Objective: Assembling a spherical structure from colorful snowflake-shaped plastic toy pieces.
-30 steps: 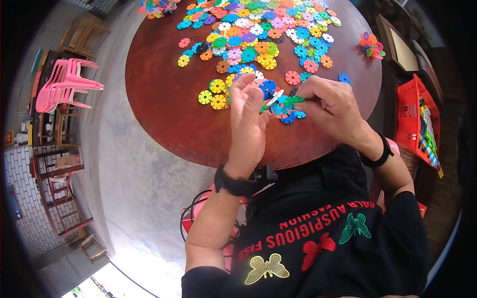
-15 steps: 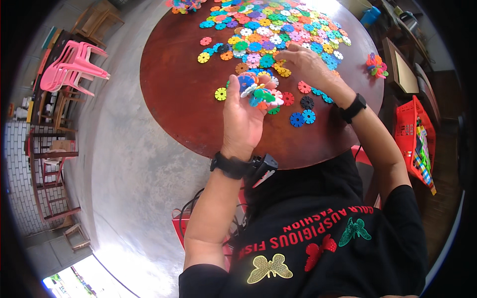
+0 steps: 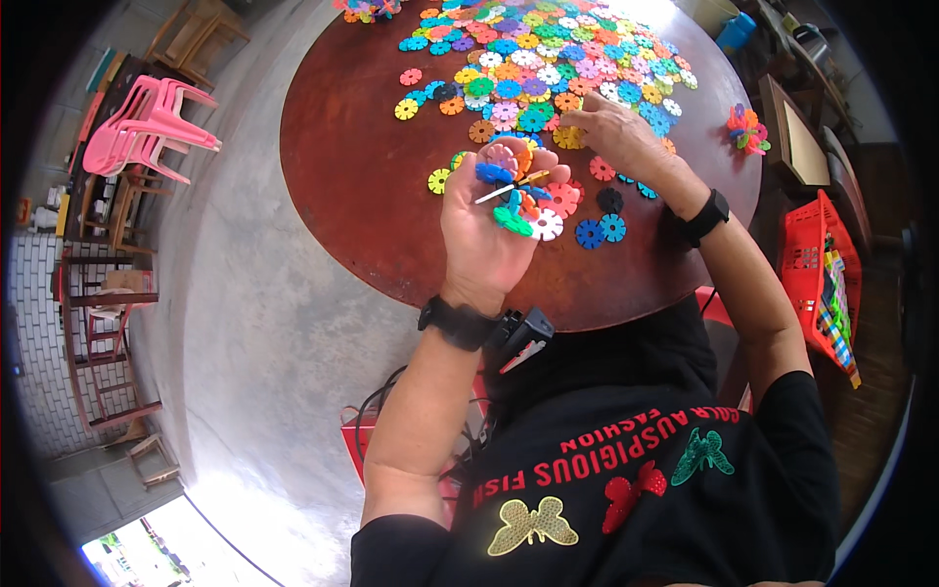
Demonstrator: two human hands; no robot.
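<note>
My left hand, palm up with fingers curled, holds a cluster of interlocked notched plastic discs. Blue, orange, pink, green, white and other colours show in it. My right hand is over the near edge of a wide spread of loose notched discs. Its fingers are bent down together beside a yellow disc; whether a disc is between the fingertips is hidden. Between my hands and my body lie a few more loose ones, among them a black disc and a blue disc.
The discs lie on a round brown table. A finished-looking multicoloured disc ball sits at its right edge, another disc ball at the far left. A red basket stands to the right, pink stools to the left.
My left hand has turned the cluster, so its green and white discs now face toward me. My right hand has shifted slightly to the right, its fingers lower and more bent.
</note>
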